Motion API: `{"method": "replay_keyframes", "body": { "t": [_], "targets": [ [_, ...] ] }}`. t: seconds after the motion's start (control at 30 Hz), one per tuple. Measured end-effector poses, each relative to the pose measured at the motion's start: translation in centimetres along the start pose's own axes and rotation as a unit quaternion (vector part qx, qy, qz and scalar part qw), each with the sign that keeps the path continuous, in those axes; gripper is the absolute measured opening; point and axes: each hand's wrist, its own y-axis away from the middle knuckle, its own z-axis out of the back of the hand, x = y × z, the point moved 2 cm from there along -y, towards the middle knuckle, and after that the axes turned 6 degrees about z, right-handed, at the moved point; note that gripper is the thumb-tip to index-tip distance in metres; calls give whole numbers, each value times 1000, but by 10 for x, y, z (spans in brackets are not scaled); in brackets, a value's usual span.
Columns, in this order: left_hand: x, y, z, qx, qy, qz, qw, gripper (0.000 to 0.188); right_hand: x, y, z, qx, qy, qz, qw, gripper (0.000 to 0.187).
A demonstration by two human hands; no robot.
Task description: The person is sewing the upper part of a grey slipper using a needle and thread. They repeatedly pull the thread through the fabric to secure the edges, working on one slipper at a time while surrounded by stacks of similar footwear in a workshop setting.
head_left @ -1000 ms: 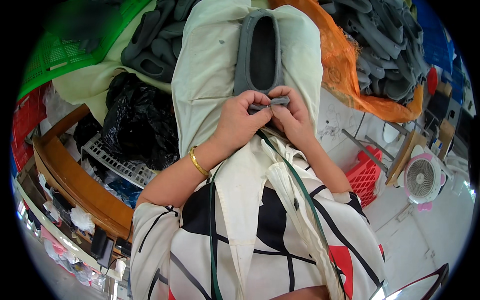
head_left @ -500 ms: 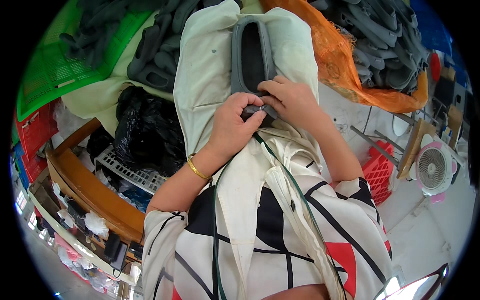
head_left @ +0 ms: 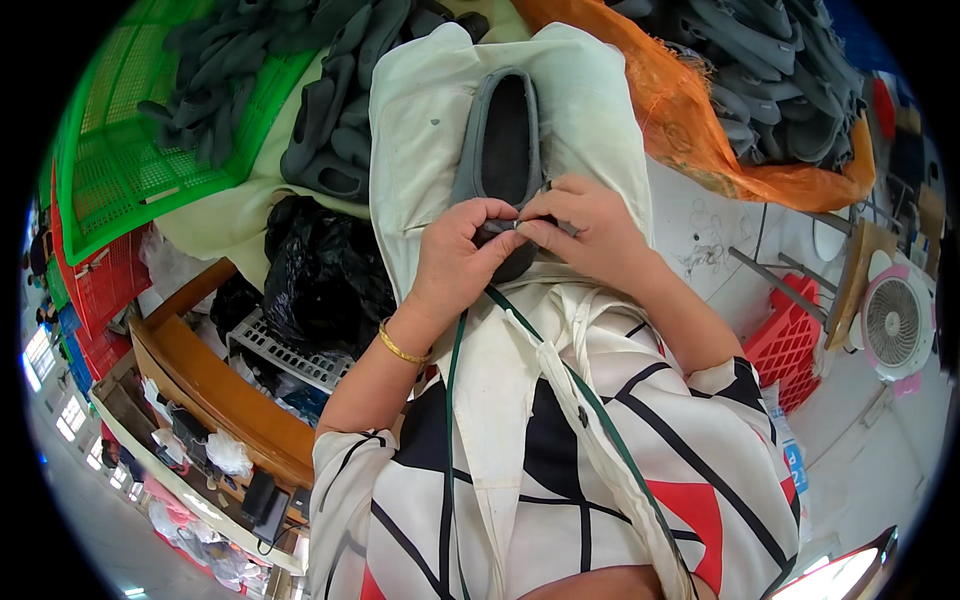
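A dark grey slip-on shoe (head_left: 508,150) lies lengthwise on the pale cloth (head_left: 585,110) over my lap, its long opening upward. My left hand (head_left: 455,250) is closed in a pinch on the dark grey part at the shoe's near end. Meeting it there, my right hand (head_left: 592,232) has its thumb and forefinger pressed on the same spot. A tiny light speck shows between the fingertips; I cannot make out what it is. The fingers partly cover the near end of the shoe.
Grey shoes fill an orange sack (head_left: 690,160) at the far right and lie in a green basket (head_left: 110,190) at the far left. A black plastic bag (head_left: 320,270) sits left of my lap. To the right stand a red crate (head_left: 785,340) and a fan (head_left: 892,315).
The view has shifted, so the scene sits slightly lower and further right. My right fingers have come closer to the left fingertips, and the shoe looks slightly turned.
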Motion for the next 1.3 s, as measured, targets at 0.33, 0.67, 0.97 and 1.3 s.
{"method": "replay_keyframes", "body": {
  "t": [0.33,0.67,0.97,1.3],
  "targets": [
    [2,10,-2,-3,-87,-96,992,19,35,3,4,-123,71,274,951,10],
    [-3,23,2,-11,-208,-182,961,22,10,21,19,-45,-477,-275,833,25],
    [8,27,0,-55,-239,-257,935,27,-10,30,20,-88,-462,-220,855,11],
    [0,27,3,-108,-313,-324,886,29,-10,17,-11,73,-52,-88,992,12]
  ]
}}
